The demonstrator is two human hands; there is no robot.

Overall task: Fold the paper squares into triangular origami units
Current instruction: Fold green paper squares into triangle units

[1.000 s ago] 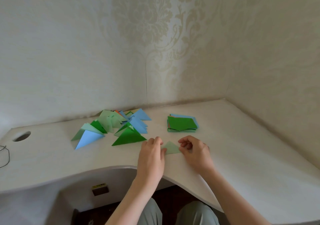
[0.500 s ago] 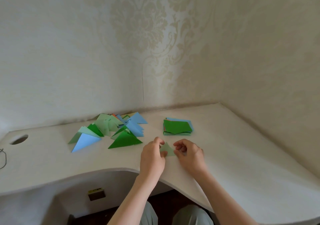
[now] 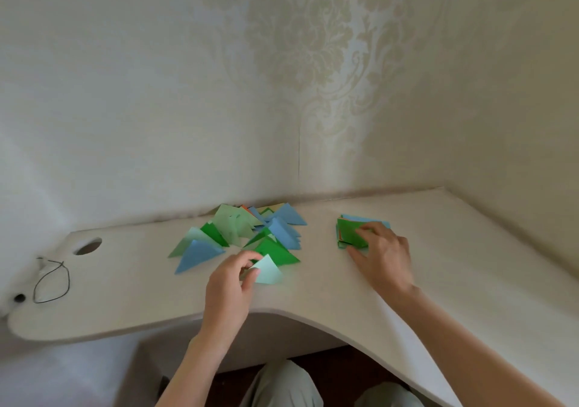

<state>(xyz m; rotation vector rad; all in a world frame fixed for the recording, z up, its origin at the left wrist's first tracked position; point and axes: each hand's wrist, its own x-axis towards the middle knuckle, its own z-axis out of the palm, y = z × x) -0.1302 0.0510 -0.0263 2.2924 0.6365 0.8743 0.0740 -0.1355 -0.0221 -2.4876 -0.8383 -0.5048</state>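
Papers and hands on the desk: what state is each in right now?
Pale triangle: folded, pinched by left hand.
Pile: folded triangles, heaped.
Stack: unfolded squares, under right hand.
Cord: looped, loose on desk.

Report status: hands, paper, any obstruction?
Left hand pinches pale green triangle. Right hand on square stack, fingers on top sheet. Nothing obstructing.

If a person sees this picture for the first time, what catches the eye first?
The bright heap of folded triangles, green and blue, at the back of the pale desk. In front of it the left hand pinches a pale green triangle, while the right hand rests on the stack of paper squares.
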